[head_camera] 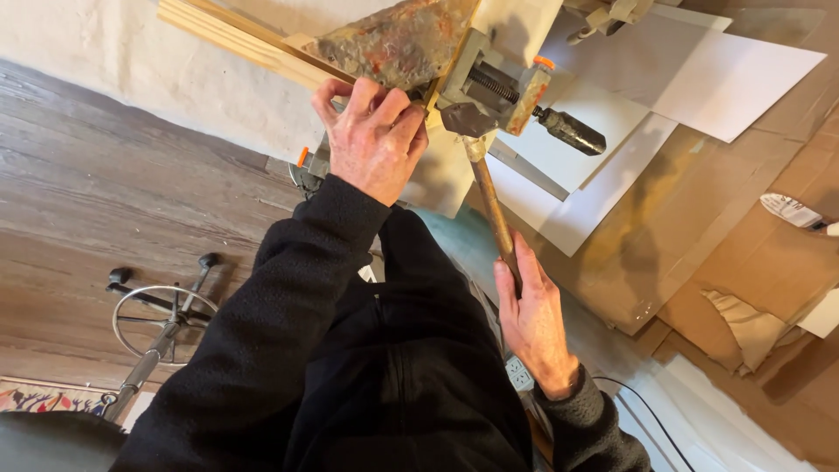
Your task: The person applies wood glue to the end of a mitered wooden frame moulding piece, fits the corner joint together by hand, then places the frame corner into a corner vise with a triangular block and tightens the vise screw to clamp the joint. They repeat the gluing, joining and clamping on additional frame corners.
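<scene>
Two hands at work on one clamped piece, seen from above. Left hand (374,140) is curled shut over the near edge of a mottled rust-coloured slab (398,39), fingers hooked over the top where the slab meets a pale wooden strip (236,37). Right hand (535,322) is wrapped tight around the lower end of a wooden handle (491,205); the handle runs up to a metal head (468,118), partly hidden, that sits against the grey vise (494,87) just right of the slab.

Risk, as a judgement: the left fingers lie very near the metal head and the vise body, so a slip or a glancing blow could pinch or hit them. The slab looks gripped only at one corner; if the vise hold is weak it could pivot or drop off the edge. The right hand grips low on the handle, which gives less control at the head. Loose white sheets (612,149) and cardboard (699,253) lie under the vise, so footing for it may slide.

Position: slab is at top centre, touching the left hand, well apart from the right hand, which is lower right, linked to it only through the handle. Stool base (166,315) on wood floor at lower left.
</scene>
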